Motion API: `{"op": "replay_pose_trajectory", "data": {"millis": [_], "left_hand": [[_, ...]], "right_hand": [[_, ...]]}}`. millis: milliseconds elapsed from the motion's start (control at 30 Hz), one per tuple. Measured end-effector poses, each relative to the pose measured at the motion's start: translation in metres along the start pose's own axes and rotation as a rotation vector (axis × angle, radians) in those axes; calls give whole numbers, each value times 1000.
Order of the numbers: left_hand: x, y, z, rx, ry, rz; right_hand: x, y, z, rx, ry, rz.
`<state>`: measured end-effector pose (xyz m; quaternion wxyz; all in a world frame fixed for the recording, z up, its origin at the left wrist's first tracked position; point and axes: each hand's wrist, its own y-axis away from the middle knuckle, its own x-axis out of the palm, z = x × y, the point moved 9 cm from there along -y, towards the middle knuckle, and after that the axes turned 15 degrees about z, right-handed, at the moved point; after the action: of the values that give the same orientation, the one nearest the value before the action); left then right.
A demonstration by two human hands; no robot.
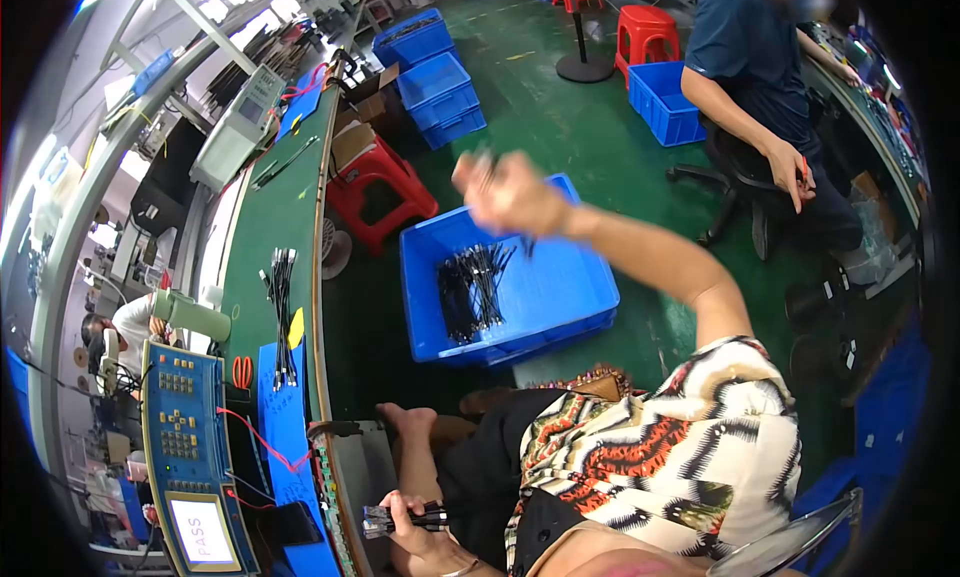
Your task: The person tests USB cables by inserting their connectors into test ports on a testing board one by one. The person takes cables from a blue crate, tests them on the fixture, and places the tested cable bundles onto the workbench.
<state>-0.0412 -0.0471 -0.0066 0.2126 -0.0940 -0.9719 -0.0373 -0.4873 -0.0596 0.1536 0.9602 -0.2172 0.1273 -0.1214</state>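
My left hand (405, 518) is closed around a bundle of short black cables (432, 520) with metallic connector ends, low in the view by the bench edge. My right hand (512, 195), blurred by motion, is held above a blue plastic bin (560, 277). Its fingers are curled, and dark pieces that look like black cables show at either side of it. More black cables (472, 292) lie in a heap at the bin's left side. On the green bench, another cable bundle (283, 317) rests partly on a blue board (267, 402).
A blue tester (185, 417) displaying "PASS" stands on the bench, near red-handled scissors (242, 372). Beyond the bin are a red stool (385, 192) and stacked blue crates (440, 92). A co-worker (755, 87) sits at the upper right; another person (130, 322) is across the bench.
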Motion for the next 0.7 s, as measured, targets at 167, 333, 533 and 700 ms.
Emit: {"op": "replay_pose_trajectory", "data": {"millis": [167,333,533,700], "left_hand": [[22,3,0,10,-105,62],[31,2,-3,7,-144,59],[22,-1,8,16,-122,84],[24,0,7,21,-110,87]], "right_hand": [[160,38,-50,351,-279,536],[231,57,-21,94,-218,684],[254,72,-6,-3,-165,833],[257,78,-14,46,-200,829]]}}
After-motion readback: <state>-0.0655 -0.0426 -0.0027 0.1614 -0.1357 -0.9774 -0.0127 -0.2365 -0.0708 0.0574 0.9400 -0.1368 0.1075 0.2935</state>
